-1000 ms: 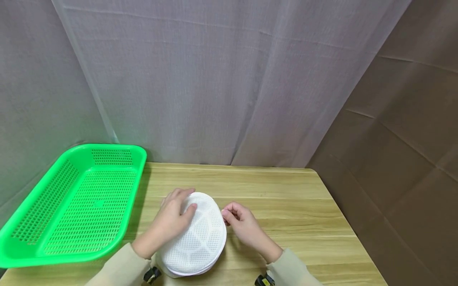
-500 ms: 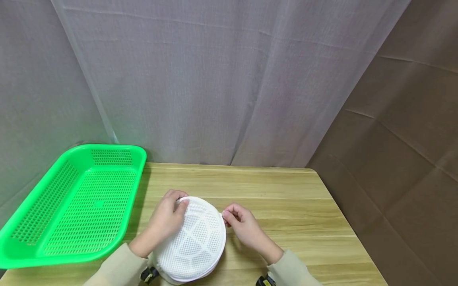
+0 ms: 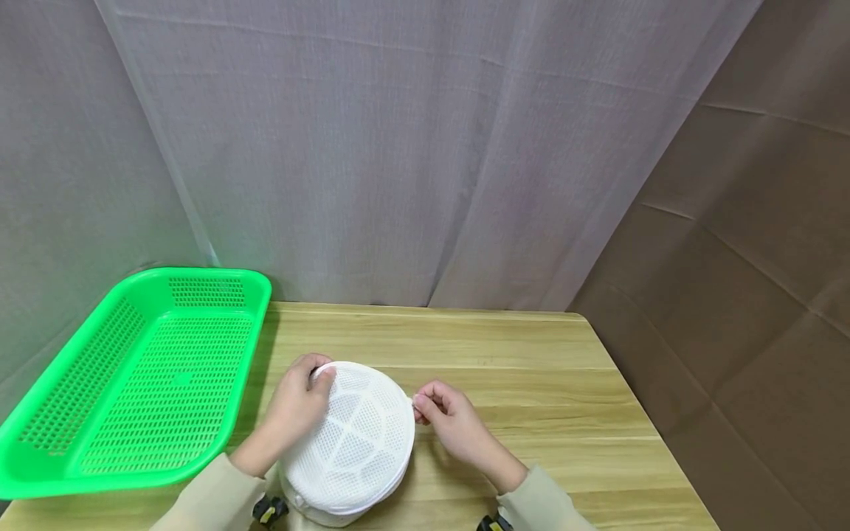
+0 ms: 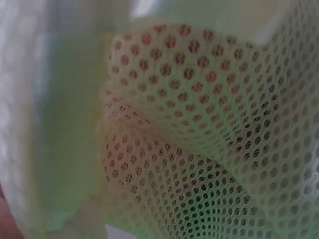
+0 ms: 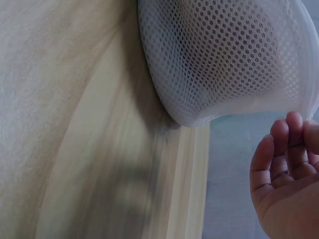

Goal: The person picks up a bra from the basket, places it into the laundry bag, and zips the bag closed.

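Observation:
A round white mesh laundry bag (image 3: 361,435), drum-shaped with a piped rim, sits near the table's front edge. My left hand (image 3: 295,398) grips its upper left rim, thumb on the top and fingers behind. At the bag's right rim, my right hand (image 3: 458,424) pinches a small white bit between thumb and forefinger; fingertips hide most of it. In the right wrist view, the mesh side (image 5: 229,55) bulges above the table, and the other fingers (image 5: 279,149) lie loosely bent. Netting (image 4: 189,104) fills the left wrist view up close, with folds and a blurred pale band.
A large green plastic basket (image 3: 242,383) with perforated walls stands left of the bag. The wooden table (image 3: 531,369) ends at a grey curtain (image 3: 372,184) behind and a brown cloth wall (image 3: 730,310) on the right.
My left hand has shifted left along the bag's rim, and its thumb has moved from the mesh top to the edge. The bag has slid and turned slightly left. The right hand has barely moved.

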Available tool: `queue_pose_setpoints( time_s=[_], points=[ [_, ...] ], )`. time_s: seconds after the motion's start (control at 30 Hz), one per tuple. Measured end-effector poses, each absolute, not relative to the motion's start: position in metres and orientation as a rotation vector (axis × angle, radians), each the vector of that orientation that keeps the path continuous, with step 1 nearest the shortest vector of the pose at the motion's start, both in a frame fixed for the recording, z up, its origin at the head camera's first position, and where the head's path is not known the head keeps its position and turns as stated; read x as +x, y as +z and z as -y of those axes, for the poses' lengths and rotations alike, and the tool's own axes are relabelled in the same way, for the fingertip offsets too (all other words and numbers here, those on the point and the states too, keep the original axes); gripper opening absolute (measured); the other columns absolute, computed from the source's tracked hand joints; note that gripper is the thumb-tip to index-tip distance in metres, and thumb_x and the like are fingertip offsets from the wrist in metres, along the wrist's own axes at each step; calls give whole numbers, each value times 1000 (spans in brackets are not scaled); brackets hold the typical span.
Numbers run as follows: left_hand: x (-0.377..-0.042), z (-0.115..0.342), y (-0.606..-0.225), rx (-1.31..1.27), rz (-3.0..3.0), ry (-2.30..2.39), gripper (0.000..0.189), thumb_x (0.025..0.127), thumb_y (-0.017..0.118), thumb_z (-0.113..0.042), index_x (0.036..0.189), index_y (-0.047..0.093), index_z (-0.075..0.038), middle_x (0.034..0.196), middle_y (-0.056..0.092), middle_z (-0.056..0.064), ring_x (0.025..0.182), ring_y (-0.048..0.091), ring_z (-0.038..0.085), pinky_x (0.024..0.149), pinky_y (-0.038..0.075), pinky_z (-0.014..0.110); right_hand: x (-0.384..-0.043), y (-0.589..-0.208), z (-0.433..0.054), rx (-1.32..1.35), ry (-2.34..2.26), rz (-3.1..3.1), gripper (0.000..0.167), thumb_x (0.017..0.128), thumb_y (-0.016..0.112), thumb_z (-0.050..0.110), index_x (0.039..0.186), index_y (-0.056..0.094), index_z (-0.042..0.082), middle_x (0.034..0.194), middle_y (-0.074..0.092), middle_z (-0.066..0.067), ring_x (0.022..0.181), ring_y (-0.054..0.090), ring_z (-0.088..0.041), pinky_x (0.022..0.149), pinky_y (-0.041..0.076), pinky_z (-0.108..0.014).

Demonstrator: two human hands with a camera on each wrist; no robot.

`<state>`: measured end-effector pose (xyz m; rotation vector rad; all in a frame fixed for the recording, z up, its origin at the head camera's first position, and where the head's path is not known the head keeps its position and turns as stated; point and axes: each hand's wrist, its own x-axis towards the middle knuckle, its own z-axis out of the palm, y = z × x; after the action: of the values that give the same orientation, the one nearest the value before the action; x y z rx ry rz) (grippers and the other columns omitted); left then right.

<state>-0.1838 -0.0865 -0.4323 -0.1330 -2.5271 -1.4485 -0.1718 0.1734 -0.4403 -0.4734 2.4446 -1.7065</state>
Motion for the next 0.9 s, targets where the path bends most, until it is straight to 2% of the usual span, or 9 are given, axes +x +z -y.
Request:
queue_pose_setpoints(
  time_s=[0.23,0.43,0.53,0.6,0.73,0.83,0.9],
  points=[
    [-184,89,-432,-137,2544,-1445,12,94,57,-9,101,64,-1,99,62,11,94,58,26,84,46,43,-174,-441,-172,-456,-1679,-2460,13,99,54,13,94,60,3,83,63,-2,81,61,-16,76,53,-31],
    [-183,82,-427,-294,2622,-1364,29,95,58,-16,119,61,-1,118,59,14,115,52,33,99,40,50,-177,-440,-171,-430,-1717,-2455,13,99,53,12,94,61,4,83,62,-2,82,61,-26,76,54,-41],
    [-182,77,-424,-391,2659,-1255,38,94,61,-22,127,58,-4,125,58,13,120,48,34,102,36,53,-177,-438,-169,-439,-1716,-2460,13,99,54,14,93,60,4,82,62,-2,82,61,-29,77,53,-43],
    [-181,74,-423,-426,2664,-1216,41,93,63,-25,129,58,-6,127,57,11,121,47,33,102,35,53,-178,-438,-168,-451,-1717,-2458,14,99,55,15,93,60,4,82,62,-2,83,61,-30,77,54,-41],
    [-179,70,-422,-443,2648,-1185,38,93,64,-24,126,60,-7,125,59,8,118,49,30,101,36,51,-179,-438,-166,-474,-1729,-2449,15,99,55,17,93,60,4,83,63,-4,81,62,-25,77,54,-39],
    [-179,69,-423,-461,2649,-1152,35,93,64,-23,125,62,-8,123,60,6,114,51,28,99,37,49,-178,-438,-165,-482,-1732,-2449,15,99,55,16,92,60,4,82,63,-3,79,61,-20,76,54,-41],
    [-178,68,-424,-477,2655,-1134,34,93,64,-23,124,63,-9,121,62,6,111,52,27,98,37,47,-178,-438,-164,-484,-1739,-2444,15,99,55,16,92,60,4,82,62,-3,79,61,-22,77,54,-43]
  ],
)
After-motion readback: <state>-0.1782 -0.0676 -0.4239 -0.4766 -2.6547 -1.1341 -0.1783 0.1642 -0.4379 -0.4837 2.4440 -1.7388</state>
